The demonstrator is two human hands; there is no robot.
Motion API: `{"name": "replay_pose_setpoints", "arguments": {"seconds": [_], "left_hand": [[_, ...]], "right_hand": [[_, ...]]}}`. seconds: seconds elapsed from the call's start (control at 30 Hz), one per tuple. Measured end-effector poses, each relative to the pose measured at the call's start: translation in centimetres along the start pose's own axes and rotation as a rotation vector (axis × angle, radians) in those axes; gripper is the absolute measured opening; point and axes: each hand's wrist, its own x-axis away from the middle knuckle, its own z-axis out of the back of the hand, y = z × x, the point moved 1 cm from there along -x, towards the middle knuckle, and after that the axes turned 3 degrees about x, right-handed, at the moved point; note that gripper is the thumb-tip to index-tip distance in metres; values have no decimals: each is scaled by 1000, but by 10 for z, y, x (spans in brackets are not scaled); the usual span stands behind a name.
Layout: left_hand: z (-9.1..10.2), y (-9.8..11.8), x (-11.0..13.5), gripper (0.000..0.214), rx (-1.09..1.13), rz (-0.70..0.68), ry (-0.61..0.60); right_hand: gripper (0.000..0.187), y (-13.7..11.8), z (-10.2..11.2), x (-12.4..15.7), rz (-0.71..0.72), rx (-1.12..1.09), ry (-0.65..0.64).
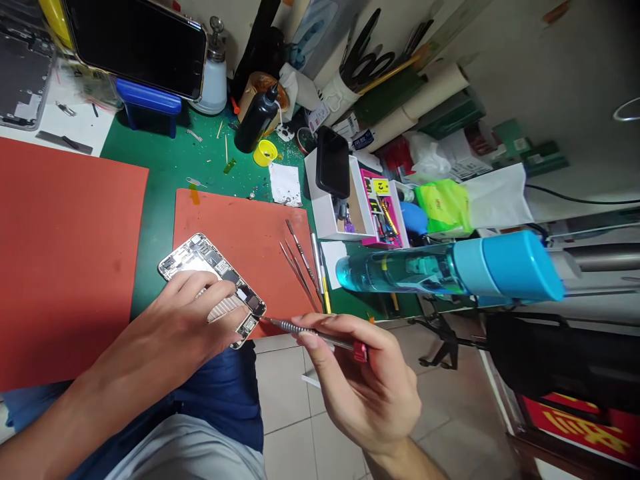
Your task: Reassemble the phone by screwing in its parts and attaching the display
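Here our left hand (pixel 183 323) grips the opened phone (pixel 226 272) over the orange mat (pixel 240 210) | our right hand (pixel 373 377) pinches a screwdriver (pixel 291 327) | its tip meets the phone's right end, between both hands

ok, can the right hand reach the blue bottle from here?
Likely yes: nothing visible stands between the right hand and the bottle, but that hand holds a screwdriver at the opened phone.

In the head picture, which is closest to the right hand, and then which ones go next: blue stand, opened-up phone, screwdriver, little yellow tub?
From the right hand:
1. Screwdriver: held in its fingers.
2. Opened-up phone: to the left, by the tool's tip.
3. Little yellow tub: farther up, on the green surface.
4. Blue stand: farthest, up at the left.
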Motion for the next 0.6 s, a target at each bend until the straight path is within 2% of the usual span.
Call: {"name": "replay_pose_setpoints", "arguments": {"seconds": [0.27,0.43,0.6], "left_hand": [[-1,1,0,43,-32,-11,-25],[-1,3,-2,29,-11,3,10],[-6,0,-2,25,0,24,14]], "right_hand": [[42,-1,-2,-4,19,23,-6],[37,-3,0,-8,42,73,-34],[31,-10,3,-25,212,193,-107]]}}
